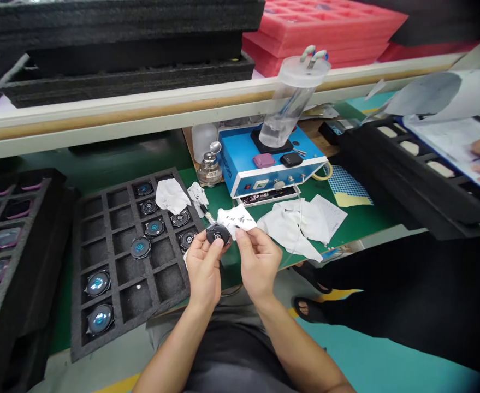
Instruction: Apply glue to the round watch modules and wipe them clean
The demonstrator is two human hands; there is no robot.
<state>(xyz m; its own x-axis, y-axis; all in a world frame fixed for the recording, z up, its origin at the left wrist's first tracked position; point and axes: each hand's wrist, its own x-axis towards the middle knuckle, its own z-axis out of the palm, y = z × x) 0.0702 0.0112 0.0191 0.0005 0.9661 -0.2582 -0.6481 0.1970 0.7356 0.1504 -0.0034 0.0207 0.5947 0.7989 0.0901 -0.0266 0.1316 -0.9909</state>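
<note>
My left hand (202, 271) grips a round black watch body (218, 234) by its edge, with the fingers curled beneath it. My right hand (258, 262) pinches a stained white cloth (235, 221) and presses it against the top of the watch body. Just behind the cloth, a thin dark tool with a metal tip (207, 216) lies near both hands. To the left, a black foam tray (133, 305) holds several round watch parts with blue centres in separate cells.
A blue bench machine (272, 161) with a clear cylinder stands behind the hands, beside a small glass bottle. White cloths lie on the green mat. A second foam tray sits at far left. At right, a co-worker's hand holds a pen over papers, and the co-worker's legs stand nearby.
</note>
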